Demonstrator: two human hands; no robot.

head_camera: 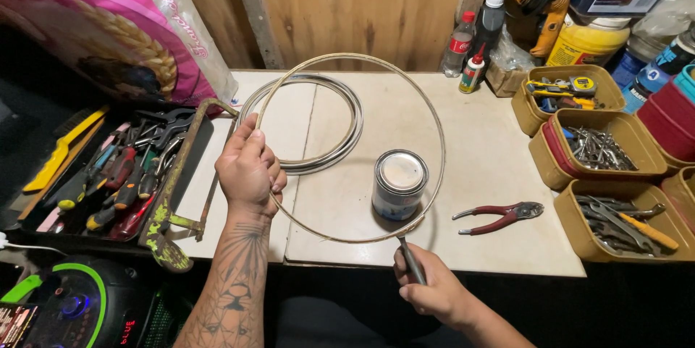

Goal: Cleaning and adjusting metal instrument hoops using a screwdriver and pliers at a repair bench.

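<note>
A person worked at a pale workbench [499, 167] seen from above. The left hand [248, 169], left of centre, was closed around the edge of a large thin wire hoop [439, 131] — fingers curled tight on it. The right hand [431, 291], at the bottom centre, was clamped on the handle of a dark tool [409, 257] whose tip met the hoop's lower edge. The hoop stood tilted over the middle of the bench, ringing a small tin can [399, 183] beneath it. A coil of metal strip [340, 112] lay behind it. Red pliers [499, 217] lay to the right — near yellow trays [615, 167] of tools.
</note>
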